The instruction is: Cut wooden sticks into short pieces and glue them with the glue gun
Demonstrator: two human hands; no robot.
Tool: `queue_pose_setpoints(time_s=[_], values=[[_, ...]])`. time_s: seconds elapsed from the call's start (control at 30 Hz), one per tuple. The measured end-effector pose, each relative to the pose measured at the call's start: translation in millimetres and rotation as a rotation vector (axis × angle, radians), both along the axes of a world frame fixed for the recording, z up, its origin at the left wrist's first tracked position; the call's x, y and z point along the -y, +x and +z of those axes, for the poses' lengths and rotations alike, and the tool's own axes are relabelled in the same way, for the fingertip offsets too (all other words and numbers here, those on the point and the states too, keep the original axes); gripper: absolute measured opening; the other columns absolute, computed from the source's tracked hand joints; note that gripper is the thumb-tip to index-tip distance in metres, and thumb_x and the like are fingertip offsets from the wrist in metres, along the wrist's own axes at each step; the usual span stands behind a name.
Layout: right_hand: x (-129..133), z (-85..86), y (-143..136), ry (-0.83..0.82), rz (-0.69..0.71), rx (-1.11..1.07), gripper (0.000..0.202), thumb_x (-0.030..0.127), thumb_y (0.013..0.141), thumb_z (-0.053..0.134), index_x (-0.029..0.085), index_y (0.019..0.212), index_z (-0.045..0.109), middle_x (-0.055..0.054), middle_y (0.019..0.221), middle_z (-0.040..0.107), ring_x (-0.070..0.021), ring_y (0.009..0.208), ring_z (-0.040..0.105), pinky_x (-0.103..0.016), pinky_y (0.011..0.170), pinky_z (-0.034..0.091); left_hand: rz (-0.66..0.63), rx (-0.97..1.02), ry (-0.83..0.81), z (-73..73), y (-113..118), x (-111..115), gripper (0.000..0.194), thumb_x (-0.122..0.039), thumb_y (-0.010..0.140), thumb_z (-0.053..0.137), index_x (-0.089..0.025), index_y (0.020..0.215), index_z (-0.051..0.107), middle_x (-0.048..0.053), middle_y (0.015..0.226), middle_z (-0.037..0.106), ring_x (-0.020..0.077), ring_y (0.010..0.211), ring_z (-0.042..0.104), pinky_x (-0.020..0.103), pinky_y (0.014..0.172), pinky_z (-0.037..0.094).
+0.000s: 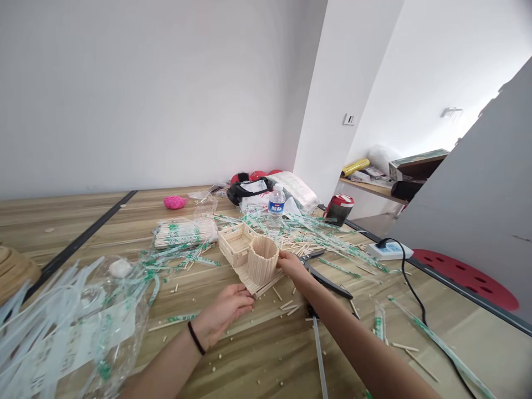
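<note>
A desk organizer made of pale wooden sticks sits in front of me. It has a round stick cup (263, 260) and an open square stick box (238, 244) joined on a flat stick base (260, 288). My left hand (226, 307), with a dark band on its wrist, pinches the near corner of the base with its fingertips. On the other side, my right hand (294, 270) grips the right edge of the base beside the cup; some of its fingers are hidden. Black-handled cutters (330, 282) lie under and beside my right forearm.
Chopstick wrappers (328, 244) and stick offcuts litter the table. Behind stand a water bottle (276, 206) and a bundle of wrapped chopsticks (185, 231). Clear plastic bags (112, 321) lie left. A glue gun (318, 332), power strip (389, 250) and black cable (415, 293) are right.
</note>
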State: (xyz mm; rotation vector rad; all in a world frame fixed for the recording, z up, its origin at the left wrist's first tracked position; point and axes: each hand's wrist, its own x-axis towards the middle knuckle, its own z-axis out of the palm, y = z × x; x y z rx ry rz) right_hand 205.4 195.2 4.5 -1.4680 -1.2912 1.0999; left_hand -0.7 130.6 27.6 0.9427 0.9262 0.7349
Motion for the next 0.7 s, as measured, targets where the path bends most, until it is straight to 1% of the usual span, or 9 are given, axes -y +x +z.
queue_pose_setpoints(time_s=[0.1, 0.17, 0.27, 0.37, 0.47, 0.57, 0.63, 0.7], values=[[-6.6, -0.8, 4.2, -0.020, 0.081, 0.038, 0.031, 0.030, 0.089, 0.060, 0.017, 0.118, 0.058, -0.008, 0.121, 0.060, -0.0230, 0.098, 0.062, -0.041, 0.079, 0.054, -0.036, 0.089, -0.051, 4.2, 9.4, 10.8, 0.025, -0.013, 0.060, 0.073, -0.016, 0.085, 0.070, 0.007, 0.094, 0.072, 0.0226, 0.097, 0.064, 0.036, 0.096, 0.044], [-10.7, -0.9, 3.9, -0.022, 0.124, 0.059, 0.031, 0.030, 0.089, 0.060, 0.016, 0.117, 0.058, -0.008, 0.120, 0.061, -0.0229, 0.098, 0.063, -0.041, 0.079, 0.054, -0.031, 0.128, -0.073, 5.9, 12.5, 16.3, 0.022, -0.011, 0.060, 0.072, -0.016, 0.082, 0.070, 0.006, 0.092, 0.071, 0.0216, 0.096, 0.064, 0.035, 0.096, 0.044], [-15.6, -0.8, 0.4, -0.005, 0.164, 0.086, 0.031, 0.031, 0.090, 0.059, 0.017, 0.118, 0.058, -0.007, 0.121, 0.060, -0.0231, 0.098, 0.062, -0.041, 0.080, 0.054, 0.002, 0.151, -0.085, 6.1, 13.8, 22.1, 0.021, -0.010, 0.060, 0.070, -0.017, 0.080, 0.071, 0.004, 0.089, 0.070, 0.0212, 0.095, 0.064, 0.034, 0.095, 0.046], [-19.1, -0.6, -5.9, 0.031, 0.193, 0.110, 0.031, 0.031, 0.090, 0.059, 0.017, 0.118, 0.058, -0.007, 0.121, 0.060, -0.0239, 0.099, 0.062, -0.042, 0.080, 0.054, 0.058, 0.127, -0.061, 4.7, 11.5, 25.5, 0.021, -0.013, 0.062, 0.070, -0.017, 0.082, 0.071, 0.005, 0.091, 0.070, 0.0228, 0.099, 0.063, 0.034, 0.094, 0.047], [-20.3, -1.0, -14.2, 0.075, 0.230, 0.131, 0.031, 0.031, 0.090, 0.058, 0.017, 0.118, 0.057, -0.008, 0.121, 0.060, -0.0234, 0.100, 0.062, -0.043, 0.082, 0.054, 0.141, 0.049, -0.015, 5.2, 3.2, 26.2, 0.025, -0.018, 0.063, 0.070, -0.016, 0.088, 0.071, 0.006, 0.094, 0.071, 0.0253, 0.103, 0.061, 0.035, 0.091, 0.047], [-16.1, -1.4, -22.7, 0.102, 0.287, 0.148, 0.029, 0.030, 0.091, 0.057, 0.019, 0.118, 0.058, -0.008, 0.122, 0.060, -0.0222, 0.100, 0.062, -0.042, 0.083, 0.053, 0.231, -0.049, 0.050, 8.0, -11.8, 24.4, 0.030, -0.021, 0.063, 0.068, -0.015, 0.093, 0.070, 0.008, 0.097, 0.073, 0.0292, 0.106, 0.060, 0.039, 0.090, 0.047], [-9.0, -0.6, -27.2, 0.113, 0.332, 0.156, 0.029, 0.030, 0.091, 0.057, 0.018, 0.118, 0.057, -0.008, 0.121, 0.060, -0.0219, 0.099, 0.062, -0.042, 0.082, 0.053, 0.292, -0.104, 0.116, 8.7, -23.1, 22.1, 0.033, -0.023, 0.064, 0.066, -0.016, 0.096, 0.068, 0.008, 0.104, 0.073, 0.0296, 0.113, 0.058, 0.039, 0.095, 0.044], [1.5, 1.8, -29.7, 0.125, 0.360, 0.171, 0.028, 0.030, 0.091, 0.057, 0.018, 0.117, 0.058, -0.008, 0.120, 0.061, -0.0217, 0.099, 0.063, -0.043, 0.083, 0.053, 0.344, -0.162, 0.181, 6.4, -32.7, 18.5, 0.038, -0.025, 0.065, 0.066, -0.018, 0.102, 0.065, 0.008, 0.113, 0.071, 0.0293, 0.119, 0.055, 0.039, 0.101, 0.040]])
